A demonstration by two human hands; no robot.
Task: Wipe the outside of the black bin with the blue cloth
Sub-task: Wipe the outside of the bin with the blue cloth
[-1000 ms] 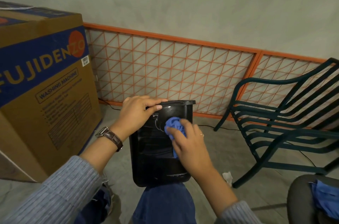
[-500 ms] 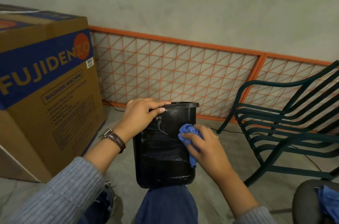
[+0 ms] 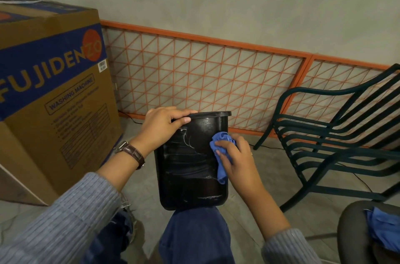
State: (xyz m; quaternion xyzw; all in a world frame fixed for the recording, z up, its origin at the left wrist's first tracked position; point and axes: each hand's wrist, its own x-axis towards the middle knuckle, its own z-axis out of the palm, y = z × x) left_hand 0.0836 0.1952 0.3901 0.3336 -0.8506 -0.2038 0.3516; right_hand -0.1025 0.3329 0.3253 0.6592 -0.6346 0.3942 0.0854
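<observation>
Grey plaster wall and grey floor fill the background. At the lower centre of the frame a black bin (image 3: 188, 177) stands upright on the person's knee (image 3: 194, 235), which is clad in blue jeans, and its near face shows pale smears and scratches. The blue cloth (image 3: 221, 138) is bunched against the right edge of that face, about halfway up, with a tail hanging down. The right hand (image 3: 240, 162) grips the cloth with curled fingers and presses it against the bin from the right. The left hand (image 3: 161, 126) is at the bin's upper left corner, fingers curled over the rim and thumb laid along the front just under it. A brown watch (image 3: 132, 153) sits on that wrist.

At the left of the frame stands a large cardboard box (image 3: 49, 101). An orange lattice panel (image 3: 194, 75) leans along the wall behind the bin. A dark green chair (image 3: 337, 133) stands at the right, and a second piece of blue fabric (image 3: 383, 229) lies on a dark seat (image 3: 350, 231) in the lower right corner.
</observation>
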